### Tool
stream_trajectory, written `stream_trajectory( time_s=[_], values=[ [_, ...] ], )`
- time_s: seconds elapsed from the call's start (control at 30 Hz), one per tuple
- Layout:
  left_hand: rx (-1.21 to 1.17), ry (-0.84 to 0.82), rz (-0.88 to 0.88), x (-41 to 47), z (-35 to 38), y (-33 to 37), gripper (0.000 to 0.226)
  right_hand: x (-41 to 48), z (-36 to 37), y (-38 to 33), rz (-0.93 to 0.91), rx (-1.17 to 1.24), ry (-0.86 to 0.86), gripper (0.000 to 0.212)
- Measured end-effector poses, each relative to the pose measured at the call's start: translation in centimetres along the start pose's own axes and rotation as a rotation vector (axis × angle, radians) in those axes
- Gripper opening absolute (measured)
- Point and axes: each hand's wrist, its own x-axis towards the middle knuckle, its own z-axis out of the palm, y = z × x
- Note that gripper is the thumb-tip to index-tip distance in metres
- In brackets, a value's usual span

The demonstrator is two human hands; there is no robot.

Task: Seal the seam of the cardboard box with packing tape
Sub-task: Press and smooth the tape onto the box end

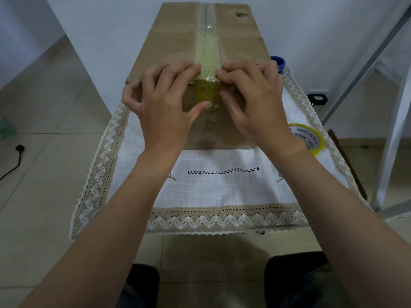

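Note:
A long brown cardboard box (175, 38) lies on a cloth-covered table, its length running away from me. A strip of yellowish clear packing tape (208, 52) runs along its top seam and folds down over the near edge onto the front face. My left hand (164, 101) rests on the near top edge left of the tape, thumb against the tape on the front face. My right hand (253, 101) mirrors it on the right, fingertips at the tape's edge. Both hands press flat with fingers spread; neither grips anything. A roll of packing tape (311, 138) lies right of the box.
A white tablecloth (222, 187) with beige lace trim covers the small table. A blue round object (279, 63) peeks out behind the box's right side. White metal frame legs (391, 130) stand at the right. A black plug and cable (15, 158) lie on the tiled floor at the left.

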Motion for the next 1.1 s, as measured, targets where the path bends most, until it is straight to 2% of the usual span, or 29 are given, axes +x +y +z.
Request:
stream_trajectory(
  time_s=[0.07, 0.23, 0.73, 0.93, 1.1],
  values=[
    [0.011, 0.02, 0.035, -0.1, 0.2, -0.6, 0.064, 0.0, -0.1, 0.1, -0.006, -0.001, -0.025, 0.029],
    [0.03, 0.028, 0.096, -0.2, 0.5, -1.5, 0.068, 0.0, -0.4, 0.6, -0.022, -0.01, -0.129, 0.061],
    [0.031, 0.0, 0.104, -0.3, 0.5, -1.7, 0.073, 0.2, 0.2, -0.4, 0.045, 0.021, 0.009, 0.018],
    [-0.045, 0.022, 0.066, 0.2, 0.1, -1.5, 0.05, 0.2, 0.8, -1.2, 0.079, -0.071, 0.015, 0.03],
    [-0.02, -0.007, 0.082, 0.0, 0.1, -1.9, 0.052, -0.1, 1.2, -1.3, 0.091, -0.135, 0.004, 0.045]
  ],
)
